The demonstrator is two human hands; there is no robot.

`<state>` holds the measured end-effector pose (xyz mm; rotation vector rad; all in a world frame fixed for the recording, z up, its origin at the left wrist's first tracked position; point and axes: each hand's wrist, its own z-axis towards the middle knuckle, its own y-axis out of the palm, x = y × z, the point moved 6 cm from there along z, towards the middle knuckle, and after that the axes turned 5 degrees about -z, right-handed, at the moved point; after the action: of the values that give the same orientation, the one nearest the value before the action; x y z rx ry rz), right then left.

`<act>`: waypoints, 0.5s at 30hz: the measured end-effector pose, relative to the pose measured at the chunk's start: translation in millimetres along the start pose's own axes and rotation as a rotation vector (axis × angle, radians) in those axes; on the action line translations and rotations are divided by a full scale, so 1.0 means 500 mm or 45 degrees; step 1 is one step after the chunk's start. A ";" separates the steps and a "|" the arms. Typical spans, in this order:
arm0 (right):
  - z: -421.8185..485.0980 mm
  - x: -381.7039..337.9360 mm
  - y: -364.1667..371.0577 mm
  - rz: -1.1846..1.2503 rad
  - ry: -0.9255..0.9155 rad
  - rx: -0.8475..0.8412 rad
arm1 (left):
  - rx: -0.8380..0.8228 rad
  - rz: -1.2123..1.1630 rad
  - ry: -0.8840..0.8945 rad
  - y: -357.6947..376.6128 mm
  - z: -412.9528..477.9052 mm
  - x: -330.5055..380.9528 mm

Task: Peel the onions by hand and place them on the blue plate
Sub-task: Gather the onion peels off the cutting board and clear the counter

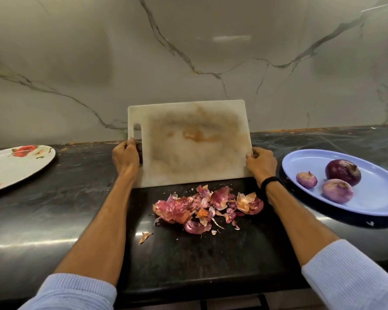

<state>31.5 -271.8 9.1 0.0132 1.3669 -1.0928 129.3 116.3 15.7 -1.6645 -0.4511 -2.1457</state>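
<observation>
Fingers point(130, 142) of your left hand point(124, 156) and right hand point(261, 163) grip the board point(193, 142); onions point(343, 172) on the blue plate point(379, 204) look slippery — cup them.

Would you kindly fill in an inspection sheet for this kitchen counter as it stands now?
Surface: dark glossy counter, with small peel flecks near its front.
Job's things: three onions, apparently peeled, lie on the blue plate at the right.
Clutter: a pile of skins lies on the counter, one stray piece nearer the front. A stained white board is tilted up behind the pile. A floral plate sits at the left.
Grippers: the left hand grips the board's left edge and the right hand grips its right edge.
Cables: nothing seen.
Surroundings: veined marble wall behind.
</observation>
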 end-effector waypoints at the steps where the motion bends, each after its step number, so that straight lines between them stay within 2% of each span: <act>1: 0.010 0.008 0.003 -0.010 0.016 -0.004 | -0.056 0.058 -0.018 0.010 0.005 -0.007; 5: 0.064 0.035 0.023 -0.032 0.122 -0.032 | -0.217 0.208 -0.114 0.045 0.007 -0.043; 8: 0.094 0.036 0.039 -0.169 0.120 -0.079 | -0.228 0.320 -0.118 0.055 0.014 -0.055; 10: 0.105 0.036 0.041 -0.274 0.103 -0.098 | -0.211 0.497 -0.109 0.053 0.021 -0.058; 12: 0.111 0.041 0.043 -0.320 0.107 -0.098 | -0.184 0.668 -0.147 0.048 0.027 -0.069; 15: 0.104 0.047 0.048 -0.353 0.150 -0.078 | -0.209 0.766 -0.138 0.047 0.030 -0.085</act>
<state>82.1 -303.4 -8.1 -0.1631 1.5390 -1.2963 163.1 107.3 -21.3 -1.7271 0.1921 -1.6835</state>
